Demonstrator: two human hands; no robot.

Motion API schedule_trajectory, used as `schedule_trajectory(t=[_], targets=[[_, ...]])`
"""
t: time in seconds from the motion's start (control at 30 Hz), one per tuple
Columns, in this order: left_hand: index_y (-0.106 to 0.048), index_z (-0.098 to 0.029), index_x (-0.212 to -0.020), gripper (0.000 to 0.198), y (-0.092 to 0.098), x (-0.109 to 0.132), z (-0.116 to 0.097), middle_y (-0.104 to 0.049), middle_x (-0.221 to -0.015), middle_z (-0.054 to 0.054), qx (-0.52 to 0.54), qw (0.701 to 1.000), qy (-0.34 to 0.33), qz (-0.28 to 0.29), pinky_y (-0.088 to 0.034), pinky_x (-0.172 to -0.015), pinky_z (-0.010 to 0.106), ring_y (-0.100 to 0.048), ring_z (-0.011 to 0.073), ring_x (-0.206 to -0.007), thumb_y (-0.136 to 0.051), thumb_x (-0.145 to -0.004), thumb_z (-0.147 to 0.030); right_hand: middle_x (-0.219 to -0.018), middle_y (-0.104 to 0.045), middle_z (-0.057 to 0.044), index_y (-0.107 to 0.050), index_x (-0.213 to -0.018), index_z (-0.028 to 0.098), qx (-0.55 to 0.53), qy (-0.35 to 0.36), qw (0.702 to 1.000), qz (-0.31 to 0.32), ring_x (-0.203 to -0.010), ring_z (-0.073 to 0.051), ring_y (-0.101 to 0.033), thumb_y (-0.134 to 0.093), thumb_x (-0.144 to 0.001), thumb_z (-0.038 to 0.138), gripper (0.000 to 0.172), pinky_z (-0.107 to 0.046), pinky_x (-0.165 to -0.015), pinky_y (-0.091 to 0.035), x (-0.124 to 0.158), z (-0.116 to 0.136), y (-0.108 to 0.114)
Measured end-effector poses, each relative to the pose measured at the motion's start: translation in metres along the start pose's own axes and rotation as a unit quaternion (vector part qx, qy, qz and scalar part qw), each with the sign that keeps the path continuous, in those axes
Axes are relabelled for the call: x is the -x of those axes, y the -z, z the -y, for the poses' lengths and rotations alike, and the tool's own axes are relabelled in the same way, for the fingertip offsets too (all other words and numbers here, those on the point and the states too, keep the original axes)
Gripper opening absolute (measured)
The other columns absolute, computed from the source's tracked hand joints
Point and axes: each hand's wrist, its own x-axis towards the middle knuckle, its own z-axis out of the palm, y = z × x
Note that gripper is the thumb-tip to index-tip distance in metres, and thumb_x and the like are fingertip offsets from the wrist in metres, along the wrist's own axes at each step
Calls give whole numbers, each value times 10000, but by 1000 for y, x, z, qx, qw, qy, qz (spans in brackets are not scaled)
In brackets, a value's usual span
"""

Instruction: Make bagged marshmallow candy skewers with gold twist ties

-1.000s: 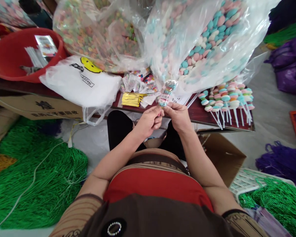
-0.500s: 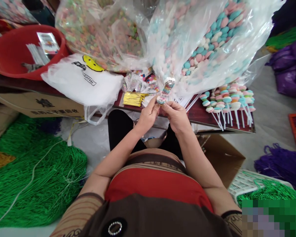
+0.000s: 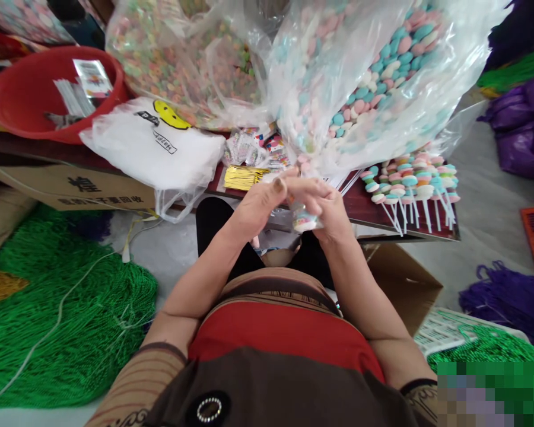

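"So, where to look first?"

"Between both hands, at the near edge of the dark red tabletop (image 3: 365,207): at a slim, clear-wrapped stick of pale multicoloured candy (image 3: 305,223), blurred and partly covered by fingers."

"Gripped how?"

"Apparently wrapped around its middle with the right hand (image 3: 331,210). Close against that, the left hand (image 3: 258,204), thumb uppermost, fingers reaching across. Pinching or merely touching? Cannot tell."

"And what to worry about?"

"Slipping, given slick-looking film and any loosened hold, then dropping past the edge toward the black-clad legs (image 3: 216,228). Squashed pieces or a split wrapper too, from squeezing or twisting too hard."

"Anything close by to mind?"

"Yes: just beyond the left hand, a flat bundle of shiny yellow ties (image 3: 244,177) and small printed packets (image 3: 249,147), easily scattered by a careless sweep. Rightward, pastel candy skewers on white sticks (image 3: 420,178), piled near the edge, so exposed to a stray elbow."

"And further out?"

"Behind, a bulging clear plastic bag of pink, blue and white candies (image 3: 365,101), possibly spilling if snagged. Far left, a round red plastic basin (image 3: 13,115), well apart from both hands."
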Motion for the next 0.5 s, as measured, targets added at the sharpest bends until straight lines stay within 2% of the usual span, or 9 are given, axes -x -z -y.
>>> schedule_trajectory(t=[0.07,0.13,0.23,0.33,0.4,0.5], targets=[[-758,-196,-693,328,-3,4,-6,-705,-717,69,-42,998,37,4,-532,-834,340,-670,207,-857,-652,-919,-409,-656,-561,43,-631,-743,231,31,15,999,-14,-569,-98,-503,-810,-722,459,291,-251,-546,-437,1,11,-1],[-680,-178,-547,421,-2,2,0,-633,-604,46,-86,993,77,-36,-495,-725,276,-611,154,-708,-701,-887,-426,-639,-527,45,-616,-740,238,55,44,997,-16,-558,-100,-489,-790,-752,477,296,-253,-535,-431,5,22,-2],[-636,-171,-542,613,3,-8,15,-556,-559,27,-75,987,84,-110,-414,-583,241,-496,106,-571,-547,-931,-636,-681,-586,29,-632,-753,242,87,79,993,15,-616,-121,-546,-785,-777,454,263,-270,-581,-465,14,27,-5],[-616,-176,-578,730,8,-11,18,-443,-526,2,-19,989,9,-148,-315,-503,226,-372,82,-509,-392,-908,-788,-691,-613,30,-658,-744,231,128,80,988,34,-623,-114,-539,-782,-780,400,212,-271,-599,-451,18,18,-4],[-614,-175,-568,721,9,-7,14,-357,-493,-13,-28,989,0,-143,-260,-481,222,-323,76,-489,-425,-897,-789,-670,-599,36,-660,-730,224,132,72,988,23,-603,-104,-513,-766,-782,384,199,-267,-592,-432,15,11,-3],[-630,-174,-553,681,7,0,14,-308,-438,-26,-73,989,88,-99,-224,-455,234,-322,77,-450,-517,-872,-764,-654,-572,42,-650,-724,227,130,78,988,-14,-586,-103,-504,-748,-791,360,178,-268,-590,-430,10,8,-3]])
